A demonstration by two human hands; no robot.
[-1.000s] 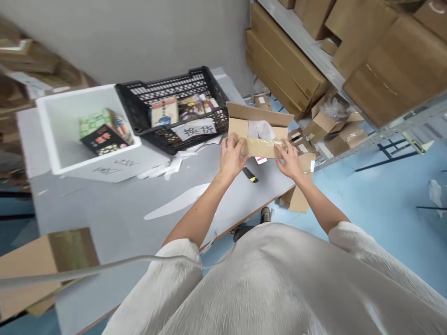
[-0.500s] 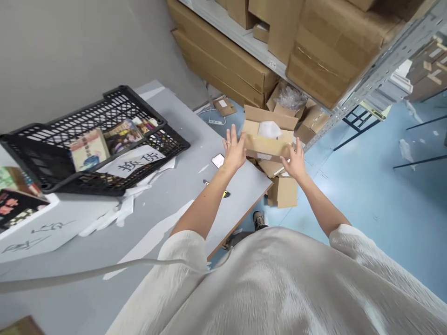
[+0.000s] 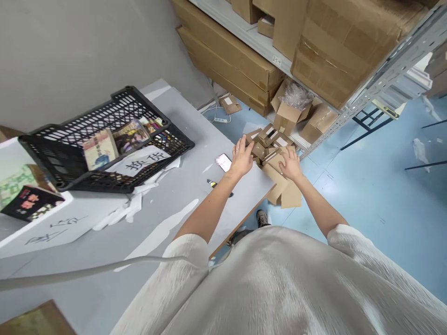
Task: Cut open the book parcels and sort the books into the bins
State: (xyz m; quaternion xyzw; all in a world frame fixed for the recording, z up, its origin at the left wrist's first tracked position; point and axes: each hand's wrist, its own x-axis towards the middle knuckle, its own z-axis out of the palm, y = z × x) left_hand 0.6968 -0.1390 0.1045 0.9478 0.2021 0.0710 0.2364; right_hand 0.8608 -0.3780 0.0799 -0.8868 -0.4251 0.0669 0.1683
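My left hand [image 3: 241, 156] reaches past the far corner of the grey table [image 3: 164, 204], fingers stretched out and a ring on one of them. My right hand [image 3: 290, 163] hovers beside it with fingers spread. Both are empty and hang just above a heap of small opened cardboard boxes [image 3: 269, 142] on the floor beyond the table's edge. The box I held a moment ago is no longer between my hands; I cannot pick it out within the heap. A larger brown box [image 3: 284, 188] leans against the table's corner under my right wrist.
A phone [image 3: 224, 162] and a black-and-yellow knife [image 3: 212, 184] lie near the table corner. A black crate [image 3: 104, 135] of books carries a paper label, with a white foam bin [image 3: 21, 232] at the left. Metal shelving [image 3: 377, 83] with big cartons stands over blue floor.
My hands carried the opened cardboard box off the table to the right, let go of it with spread fingers, and it is now gone from them. My view swung right.
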